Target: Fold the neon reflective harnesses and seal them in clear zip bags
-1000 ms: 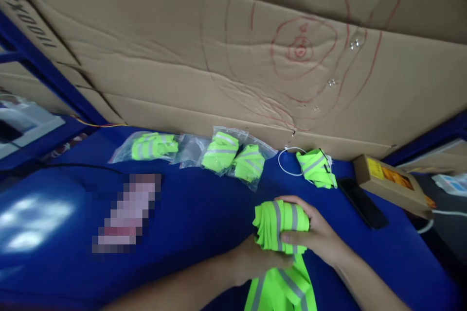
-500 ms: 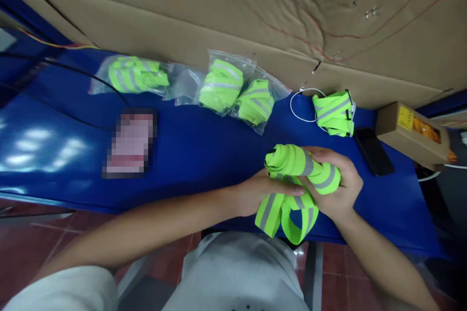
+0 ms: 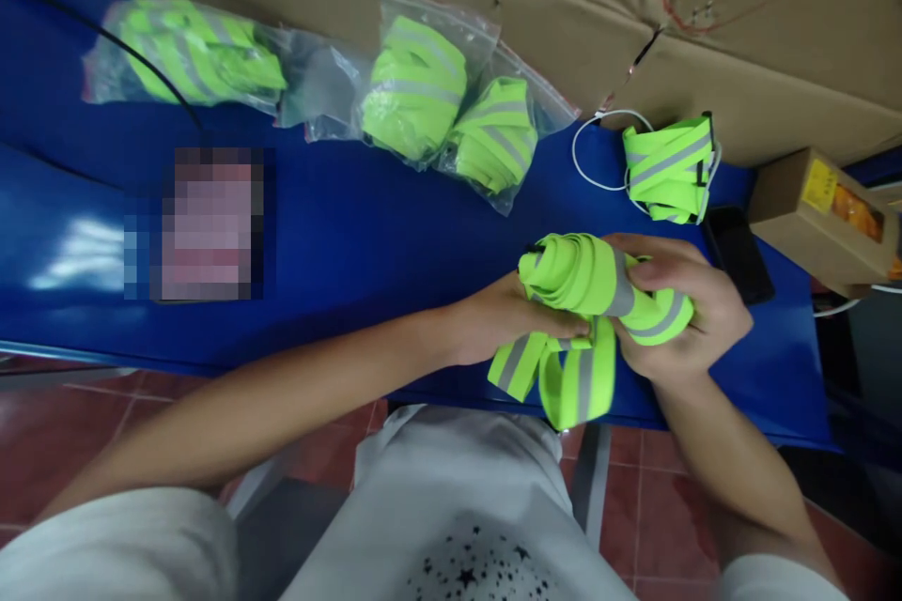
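Head view: neon-green, grey-striped strap bundle (image 3: 588, 286), half-rolled, ends dangling loose.

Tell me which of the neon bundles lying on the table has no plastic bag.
The bundle farthest right, beside the black phone. The three bagged bundles, to its left, sit in clear bags.

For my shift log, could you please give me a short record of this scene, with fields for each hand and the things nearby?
Left hand: left hand grips the neon-green fabric band with grey reflective stripes under its rolled part.
Right hand: right hand is closed round the roll's other end.
Band state: mostly rolled; loose loops hang below the hands, past the glossy blue table edge.
Behind: clear plastic bags holding similar bands; unbagged folded band; black phone; brown cardboard box.
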A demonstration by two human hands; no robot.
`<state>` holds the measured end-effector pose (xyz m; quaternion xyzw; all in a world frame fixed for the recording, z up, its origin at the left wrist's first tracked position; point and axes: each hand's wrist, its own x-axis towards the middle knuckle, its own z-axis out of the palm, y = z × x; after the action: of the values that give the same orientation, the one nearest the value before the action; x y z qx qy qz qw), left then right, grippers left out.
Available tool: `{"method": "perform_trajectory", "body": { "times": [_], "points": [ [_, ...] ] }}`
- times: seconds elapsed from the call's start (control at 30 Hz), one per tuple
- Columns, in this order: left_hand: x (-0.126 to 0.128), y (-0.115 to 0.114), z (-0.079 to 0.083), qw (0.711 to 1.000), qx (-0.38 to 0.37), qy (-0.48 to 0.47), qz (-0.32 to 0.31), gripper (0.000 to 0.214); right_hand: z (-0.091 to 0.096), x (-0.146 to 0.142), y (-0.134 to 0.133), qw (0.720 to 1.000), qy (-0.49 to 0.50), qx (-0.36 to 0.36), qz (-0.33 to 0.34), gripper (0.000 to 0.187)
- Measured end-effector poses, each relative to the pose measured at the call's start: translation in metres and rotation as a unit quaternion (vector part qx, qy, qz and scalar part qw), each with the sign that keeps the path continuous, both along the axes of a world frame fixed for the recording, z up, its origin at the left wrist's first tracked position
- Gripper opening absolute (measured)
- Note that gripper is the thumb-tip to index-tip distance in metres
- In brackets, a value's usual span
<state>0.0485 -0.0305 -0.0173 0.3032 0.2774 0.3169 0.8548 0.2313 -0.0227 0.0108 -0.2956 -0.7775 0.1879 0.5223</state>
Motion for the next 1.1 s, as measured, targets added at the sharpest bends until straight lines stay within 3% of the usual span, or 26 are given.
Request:
{"method": "perform_trajectory", "body": {
  "times": [0.07, 0.17, 0.23, 0.3, 0.37, 0.43, 0.5, 0.53, 0.67, 0.77, 0.83, 0.97, 1.1],
  "points": [
    [-0.008, 0.005, 0.005, 0.997, -0.006, -0.06, -0.046, 0.038, 0.001, 0.006, 0.005, 0.998, -0.021, 0.05, 0.029, 0.032],
    [-0.018, 0.01, 0.015, 0.984, -0.017, -0.141, -0.107, 0.056, 0.002, 0.015, 0.01, 0.991, -0.072, 0.113, 0.019, 0.022],
    [-0.02, 0.011, 0.02, 0.98, -0.013, -0.177, -0.093, 0.069, 0.004, 0.02, 0.012, 0.986, -0.121, 0.119, 0.0, 0.017],
    [-0.017, 0.012, 0.021, 0.984, -0.016, -0.172, -0.041, 0.063, 0.007, 0.024, 0.012, 0.979, -0.175, 0.103, 0.01, 0.019],
    [-0.013, 0.013, 0.018, 0.991, -0.026, -0.132, 0.009, 0.046, 0.011, 0.025, 0.012, 0.974, -0.218, 0.049, 0.043, 0.033],
    [-0.011, 0.016, 0.015, 0.993, -0.032, -0.096, 0.053, 0.044, 0.013, 0.025, 0.012, 0.964, -0.237, -0.053, 0.106, 0.058],
    [-0.012, 0.02, 0.011, 0.993, -0.031, -0.073, 0.082, 0.064, 0.014, 0.022, 0.011, 0.95, -0.202, -0.169, 0.169, 0.078],
    [-0.013, 0.022, 0.01, 0.994, -0.027, -0.06, 0.09, 0.077, 0.014, 0.02, 0.011, 0.948, -0.152, -0.213, 0.179, 0.079],
    [-0.016, 0.027, 0.005, 0.994, 0.034, -0.014, 0.103, 0.103, 0.003, 0.013, 0.012, 0.96, 0.07, -0.265, 0.062, 0.056],
    [-0.016, 0.026, 0.002, 0.994, 0.043, -0.01, 0.097, 0.098, -0.011, 0.014, 0.015, 0.93, 0.041, -0.364, 0.011, 0.068],
    [-0.013, 0.024, 0.001, 0.995, 0.005, -0.018, 0.096, 0.081, -0.021, 0.014, 0.017, 0.915, 0.014, -0.403, -0.018, 0.07],
    [-0.004, 0.019, 0.001, 0.986, -0.076, -0.049, 0.138, 0.05, -0.032, 0.011, 0.019, 0.926, -0.026, -0.362, -0.103, 0.067],
    [0.006, 0.013, -0.002, 0.974, -0.12, -0.051, 0.184, 0.049, -0.032, 0.009, 0.016, 0.911, -0.028, -0.382, -0.156, 0.063]
  ]
}}
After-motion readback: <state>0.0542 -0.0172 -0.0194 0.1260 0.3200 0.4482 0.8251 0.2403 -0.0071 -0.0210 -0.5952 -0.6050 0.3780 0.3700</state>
